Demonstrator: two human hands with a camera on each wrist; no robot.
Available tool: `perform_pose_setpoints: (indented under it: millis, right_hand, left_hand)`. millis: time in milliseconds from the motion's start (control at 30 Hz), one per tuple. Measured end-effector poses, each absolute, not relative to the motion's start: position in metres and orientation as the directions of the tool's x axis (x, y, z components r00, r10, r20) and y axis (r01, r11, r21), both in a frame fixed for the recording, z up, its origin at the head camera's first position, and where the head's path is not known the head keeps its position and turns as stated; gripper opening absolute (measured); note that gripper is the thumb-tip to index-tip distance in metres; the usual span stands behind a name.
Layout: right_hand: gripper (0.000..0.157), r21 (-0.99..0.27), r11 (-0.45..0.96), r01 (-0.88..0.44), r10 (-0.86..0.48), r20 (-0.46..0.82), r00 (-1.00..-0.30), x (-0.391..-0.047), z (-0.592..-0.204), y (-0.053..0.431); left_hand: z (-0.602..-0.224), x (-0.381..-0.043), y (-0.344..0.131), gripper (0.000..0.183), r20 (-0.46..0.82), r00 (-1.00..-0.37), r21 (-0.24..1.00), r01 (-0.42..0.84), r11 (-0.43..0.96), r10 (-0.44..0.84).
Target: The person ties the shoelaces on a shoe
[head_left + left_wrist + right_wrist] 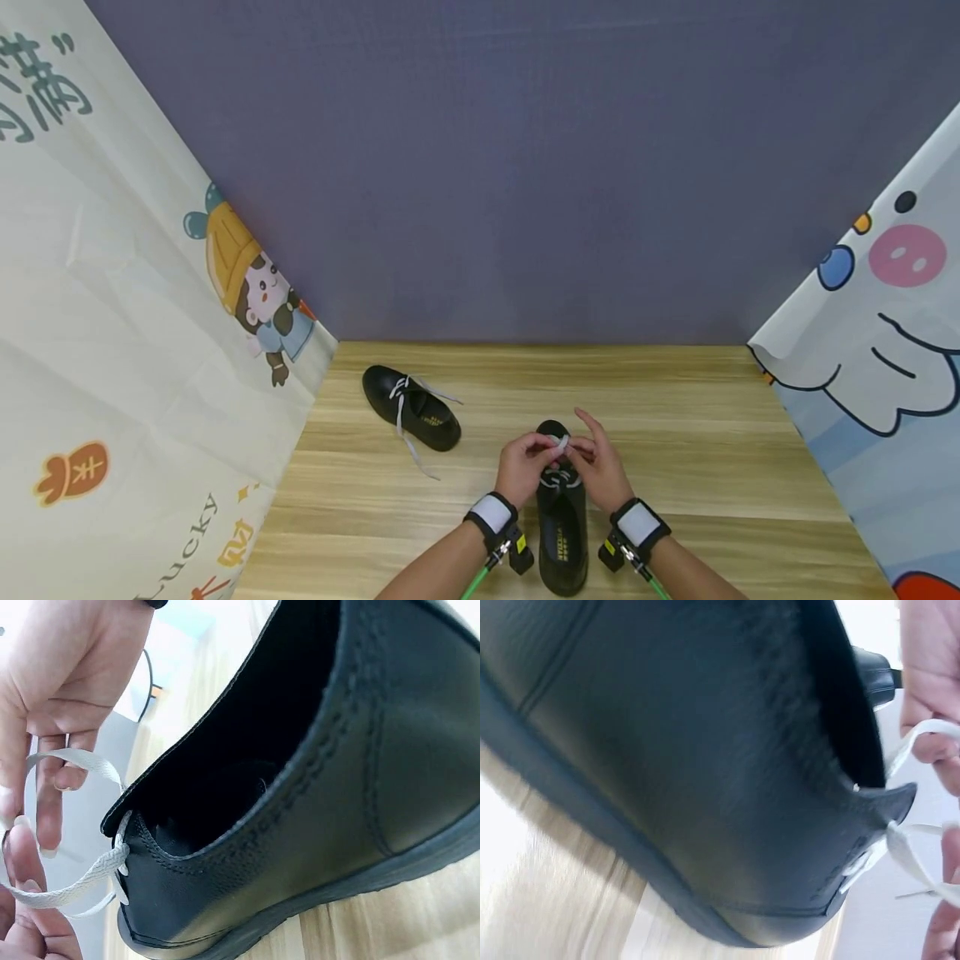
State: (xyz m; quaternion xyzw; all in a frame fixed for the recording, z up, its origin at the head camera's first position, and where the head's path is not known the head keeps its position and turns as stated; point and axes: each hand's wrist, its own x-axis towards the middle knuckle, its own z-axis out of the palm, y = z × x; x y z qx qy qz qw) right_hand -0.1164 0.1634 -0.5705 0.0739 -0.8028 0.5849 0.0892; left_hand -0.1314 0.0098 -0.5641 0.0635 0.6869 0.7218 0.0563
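A black shoe (562,542) stands upright between the forearms, toe pointing away. White shoelace (82,892) rises in loops from its eyelets. My left hand (521,468) pinches the lace between thumb and fingertips above the front of the shoe. Close against it, my right hand (603,473) pinches the lace too, with one finger extended outward. Both sets of fingertips meet over the lacing. In the right wrist view the shoe's side (705,765) fills much of the picture, with the white lace (911,855) running up to the fingers at the right edge.
A second black shoe (442,429) lies to the left on the wood-grain surface (675,417), its white lace ends trailing loose. A dark grey panel (525,167) rises behind, and printed cloths (150,292) flank both sides. Green cables (474,583) run from the wrist cameras.
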Motion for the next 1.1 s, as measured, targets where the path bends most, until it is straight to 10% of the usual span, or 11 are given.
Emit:
perform_pose_setpoints:
  millis: [1100]
  right_hand:
    - [0.029, -0.826, 0.470, -0.311, -0.045, 0.329, -0.943, -0.1173, -0.5727, 0.1613]
  left_hand:
    - [-0.5620, -0.1350, 0.0057, 0.010, 0.009, -0.995, 0.991, -0.004, -0.137, 0.100]
